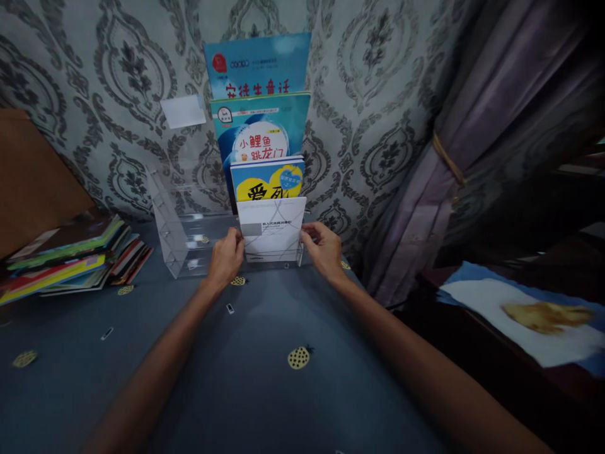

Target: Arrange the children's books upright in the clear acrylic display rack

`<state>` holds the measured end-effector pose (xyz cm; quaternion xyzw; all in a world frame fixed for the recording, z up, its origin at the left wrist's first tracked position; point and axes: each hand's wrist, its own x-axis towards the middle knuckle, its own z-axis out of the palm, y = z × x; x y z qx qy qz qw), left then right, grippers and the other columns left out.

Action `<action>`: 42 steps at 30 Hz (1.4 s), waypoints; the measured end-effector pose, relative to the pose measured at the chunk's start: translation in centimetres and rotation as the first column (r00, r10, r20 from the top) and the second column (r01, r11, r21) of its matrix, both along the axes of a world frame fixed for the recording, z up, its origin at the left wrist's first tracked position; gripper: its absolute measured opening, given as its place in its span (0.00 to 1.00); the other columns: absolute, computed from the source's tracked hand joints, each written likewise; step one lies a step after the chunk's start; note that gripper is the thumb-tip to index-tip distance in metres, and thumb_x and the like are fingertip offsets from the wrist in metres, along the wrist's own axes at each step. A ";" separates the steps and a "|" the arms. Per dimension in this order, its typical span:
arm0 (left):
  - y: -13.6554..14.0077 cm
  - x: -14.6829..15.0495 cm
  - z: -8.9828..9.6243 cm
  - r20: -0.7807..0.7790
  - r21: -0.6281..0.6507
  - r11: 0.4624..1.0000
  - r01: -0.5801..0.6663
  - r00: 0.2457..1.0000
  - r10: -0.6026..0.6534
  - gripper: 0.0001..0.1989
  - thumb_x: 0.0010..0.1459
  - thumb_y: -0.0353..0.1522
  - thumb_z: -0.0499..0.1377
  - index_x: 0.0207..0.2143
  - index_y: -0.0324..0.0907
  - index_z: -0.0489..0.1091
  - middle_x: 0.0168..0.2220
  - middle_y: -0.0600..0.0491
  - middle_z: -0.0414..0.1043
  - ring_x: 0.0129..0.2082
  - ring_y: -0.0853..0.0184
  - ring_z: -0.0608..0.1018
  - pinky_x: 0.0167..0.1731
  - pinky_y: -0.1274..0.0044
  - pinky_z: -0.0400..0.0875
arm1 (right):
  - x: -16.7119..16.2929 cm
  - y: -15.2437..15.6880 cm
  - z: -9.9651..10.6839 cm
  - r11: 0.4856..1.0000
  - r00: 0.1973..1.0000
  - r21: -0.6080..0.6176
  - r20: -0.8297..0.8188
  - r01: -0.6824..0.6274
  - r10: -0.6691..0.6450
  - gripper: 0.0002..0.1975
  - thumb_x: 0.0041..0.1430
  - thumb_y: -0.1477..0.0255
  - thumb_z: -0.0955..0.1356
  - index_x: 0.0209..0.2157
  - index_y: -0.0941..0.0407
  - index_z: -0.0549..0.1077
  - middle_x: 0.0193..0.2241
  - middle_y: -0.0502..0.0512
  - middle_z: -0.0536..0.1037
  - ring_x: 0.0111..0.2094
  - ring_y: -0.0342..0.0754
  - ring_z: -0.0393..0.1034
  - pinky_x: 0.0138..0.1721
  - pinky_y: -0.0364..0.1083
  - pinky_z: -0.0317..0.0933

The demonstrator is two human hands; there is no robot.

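A white booklet (274, 236) stands upright at the front of a clear tiered rack (165, 236). My left hand (227, 257) pinches its left edge, and my right hand (324, 249) has its fingers closed on the right edge. Behind it rises a blue and yellow book (243, 180), partly covered by the booklet. Farther back are a teal book (295, 116) with a white circle on its cover and a taller blue book (259, 53) with red lettering. The lower parts of these books are hidden by the ones in front.
Several books and magazines (89, 252) lie piled at the left beside a brown board (38, 176). A white card (183, 111) shows above the rack. Patterned wallpaper (368, 82) and a tied purple curtain (430, 164) stand behind. White and blue sheets (482, 299) lie at the right.
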<state>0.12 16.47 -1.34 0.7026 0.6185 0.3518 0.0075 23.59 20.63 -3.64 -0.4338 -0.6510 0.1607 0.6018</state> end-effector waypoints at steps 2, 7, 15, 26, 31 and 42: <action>-0.2 -0.1 0.1 -0.007 -0.013 1.000 -0.004 1.000 0.004 0.04 0.65 0.31 0.52 0.40 0.43 0.65 0.38 0.47 0.78 0.40 0.59 0.79 0.39 0.72 0.68 | 0.1 0.0 -0.1 1.000 1.000 -0.006 0.000 -0.001 0.001 0.10 0.55 0.67 0.66 0.36 0.56 0.76 0.30 0.54 0.78 0.31 0.50 0.73 0.32 0.48 0.65; -0.6 -0.1 0.3 -0.022 -0.027 1.000 -0.014 1.000 0.014 0.04 0.65 0.32 0.53 0.42 0.43 0.66 0.40 0.48 0.78 0.40 0.59 0.79 0.38 0.72 0.68 | 0.1 -0.1 -0.2 1.000 1.000 -0.018 -0.028 -0.012 0.011 0.11 0.53 0.66 0.65 0.36 0.56 0.75 0.29 0.54 0.78 0.30 0.50 0.73 0.31 0.48 0.65; -0.2 -0.1 0.2 0.087 -0.027 1.000 0.006 0.996 -0.003 0.06 0.64 0.33 0.52 0.35 0.44 0.67 0.32 0.52 0.75 0.34 0.63 0.76 0.36 0.74 0.66 | -0.2 -0.4 0.2 0.997 0.996 -0.039 -0.063 -0.062 0.060 0.09 0.55 0.66 0.65 0.33 0.55 0.74 0.27 0.52 0.78 0.28 0.49 0.72 0.30 0.47 0.65; -0.1 -0.1 0.0 0.096 -0.009 1.000 -0.005 0.995 0.006 0.08 0.65 0.36 0.51 0.35 0.44 0.67 0.31 0.53 0.74 0.34 0.63 0.74 0.35 0.74 0.65 | 0.0 -0.6 0.0 0.994 0.992 -0.073 -0.103 -0.083 0.075 0.11 0.56 0.64 0.65 0.34 0.55 0.74 0.27 0.52 0.78 0.28 0.49 0.74 0.28 0.46 0.65; -0.6 -0.1 0.3 0.142 -0.024 1.000 0.006 0.990 -0.003 0.07 0.63 0.37 0.54 0.36 0.44 0.67 0.34 0.51 0.76 0.36 0.62 0.76 0.37 0.72 0.68 | 0.0 -1.0 0.3 0.995 0.989 -0.066 -0.133 -0.078 0.069 0.10 0.56 0.63 0.65 0.34 0.55 0.74 0.28 0.52 0.77 0.28 0.49 0.74 0.29 0.47 0.66; -10.0 4.5 7.4 0.045 0.462 0.837 0.295 0.934 -0.354 0.04 0.63 0.32 0.53 0.35 0.46 0.67 0.32 0.54 0.71 0.33 0.67 0.76 0.35 0.76 0.74 | -3.0 -5.3 -1.3 0.990 0.986 -0.034 0.088 -0.139 0.141 0.10 0.58 0.64 0.66 0.35 0.52 0.77 0.26 0.52 0.78 0.27 0.50 0.74 0.31 0.49 0.69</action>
